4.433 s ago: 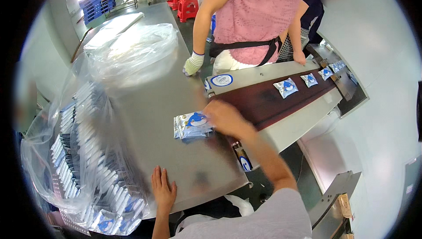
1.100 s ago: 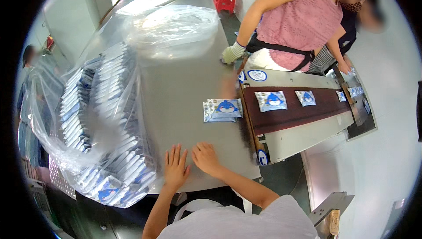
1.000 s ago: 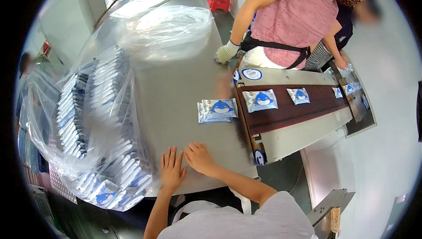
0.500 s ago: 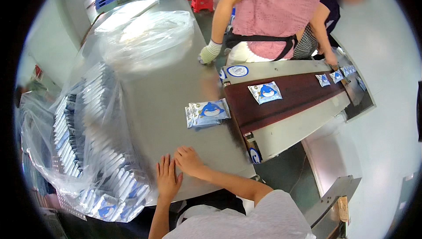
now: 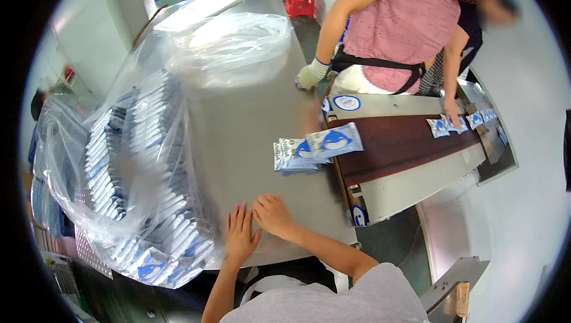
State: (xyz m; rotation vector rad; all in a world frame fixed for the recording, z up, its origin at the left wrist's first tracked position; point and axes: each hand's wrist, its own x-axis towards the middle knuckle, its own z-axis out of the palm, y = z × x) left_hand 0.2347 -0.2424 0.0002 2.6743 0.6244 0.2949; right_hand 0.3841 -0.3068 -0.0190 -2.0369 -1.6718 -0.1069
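My left hand lies flat on the metal table near its front edge, fingers stretched out and holding nothing. Just right of it my right hand rests on the tabletop, fingers loosely bent, with no object visible in it. Beyond my hands, a few blue-and-white sealed packets with a whale picture overlap at the table's right edge. Another such packet lies tilted across them, partly over the end of the dark red conveyor belt. Neither hand touches the packets.
On the left stands a big clear plastic bag with rows of stacked packets. More clear plastic lies at the table's far end. A co-worker in a pink top stands behind the conveyor, one hand at small packets on its far end.
A packet on the belt has travelled left onto the packets at the table edge. The co-worker's bare hand has moved to the packets on the belt. My hands stay on the table.
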